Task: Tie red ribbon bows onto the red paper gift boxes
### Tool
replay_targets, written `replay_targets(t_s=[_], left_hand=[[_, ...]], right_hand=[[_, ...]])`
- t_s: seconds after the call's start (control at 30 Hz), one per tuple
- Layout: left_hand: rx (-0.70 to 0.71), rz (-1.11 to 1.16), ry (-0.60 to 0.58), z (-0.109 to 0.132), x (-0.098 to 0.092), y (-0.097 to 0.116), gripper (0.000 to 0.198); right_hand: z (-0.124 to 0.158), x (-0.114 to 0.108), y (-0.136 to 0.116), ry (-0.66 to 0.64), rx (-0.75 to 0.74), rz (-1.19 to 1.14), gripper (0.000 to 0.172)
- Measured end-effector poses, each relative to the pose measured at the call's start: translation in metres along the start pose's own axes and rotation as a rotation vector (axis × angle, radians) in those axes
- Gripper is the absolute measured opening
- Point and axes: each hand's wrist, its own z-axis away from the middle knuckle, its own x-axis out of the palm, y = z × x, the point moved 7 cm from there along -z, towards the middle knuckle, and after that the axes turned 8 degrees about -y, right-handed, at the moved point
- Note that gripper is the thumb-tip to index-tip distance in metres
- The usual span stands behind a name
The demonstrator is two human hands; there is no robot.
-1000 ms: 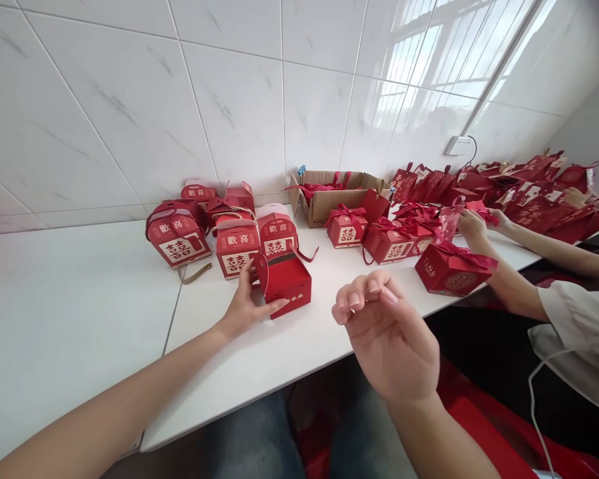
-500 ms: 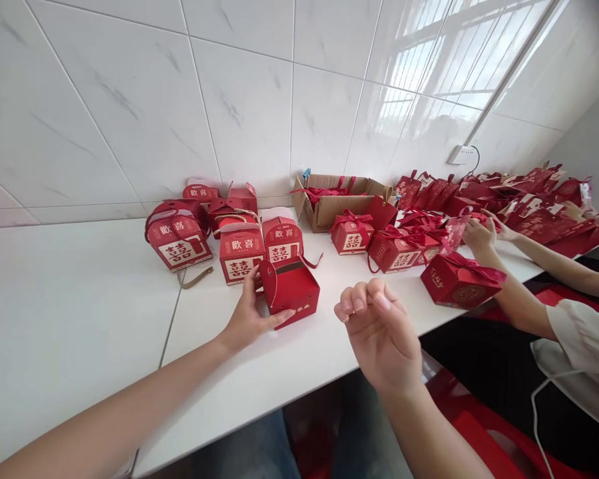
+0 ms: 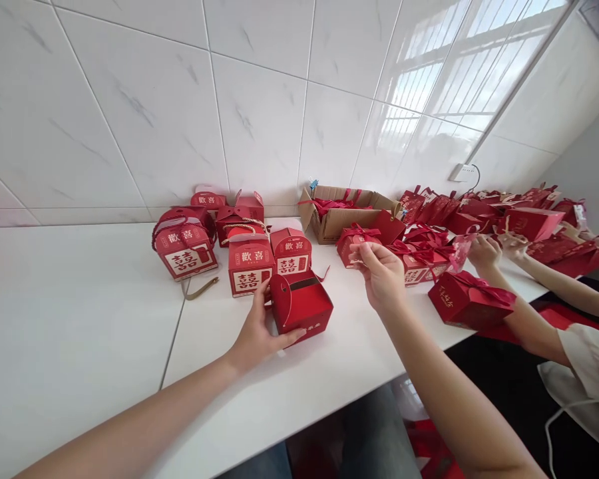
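Note:
On the white table, my left hand holds a plain red box by its left side, thumb along the front. That box has a dark slot across its top. My right hand is raised in front of a small ribbon-tied box, its fingers pinched together; whether anything is between them is too small to make out. Behind the held box stand red boxes with white character panels, among them a left one, a middle one and a right one.
An open cardboard carton with red ribbons stands by the tiled wall. A ribbon-tied red box is near the right table edge, beside another person's hand. Many red bags line the right. A loose brown strap lies at left.
My right hand has moved up and forward from near the table's front edge to the ribbon-tied box. The view has shifted slightly; my left hand still holds the red box.

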Motion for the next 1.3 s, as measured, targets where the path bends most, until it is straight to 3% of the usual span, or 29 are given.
replay_targets(t_s=[0.17,0.3,0.53,0.67,0.8,0.93,1.03,1.17,1.23,1.3], left_hand=[[-0.014,0.033,-0.012,0.001,0.0,-0.004,0.098],[-0.044,0.053,-0.016,0.002,0.0,-0.007,0.101],[-0.013,0.083,-0.041,0.002,0.0,-0.004,0.1],[-0.009,0.098,-0.049,0.002,0.0,-0.005,0.1],[-0.011,0.118,-0.058,0.003,0.0,-0.003,0.098],[-0.001,0.133,-0.069,0.003,0.001,-0.002,0.098],[0.011,0.135,-0.066,0.002,0.001,-0.003,0.097],[-0.014,0.127,-0.05,0.001,0.0,-0.006,0.097],[-0.019,0.122,-0.058,0.001,0.001,-0.005,0.097],[-0.018,0.12,-0.06,0.001,0.001,-0.004,0.097]], right_hand=[[-0.071,0.0,0.025,0.005,-0.047,0.343,0.032],[-0.122,0.013,0.032,-0.055,-0.124,0.937,0.042],[-0.161,0.058,0.063,-0.338,-0.071,1.579,0.031],[-0.171,0.065,0.081,-0.361,0.031,1.649,0.036],[-0.175,0.063,0.081,-0.324,0.068,1.638,0.043],[-0.176,0.055,0.053,-0.212,0.021,1.584,0.055],[-0.173,0.049,0.011,-0.097,-0.15,1.427,0.056],[-0.156,0.04,-0.059,0.014,-0.514,1.08,0.036],[-0.146,0.033,-0.088,0.056,-0.606,0.946,0.024],[-0.136,0.024,-0.107,0.069,-0.607,0.806,0.017]])
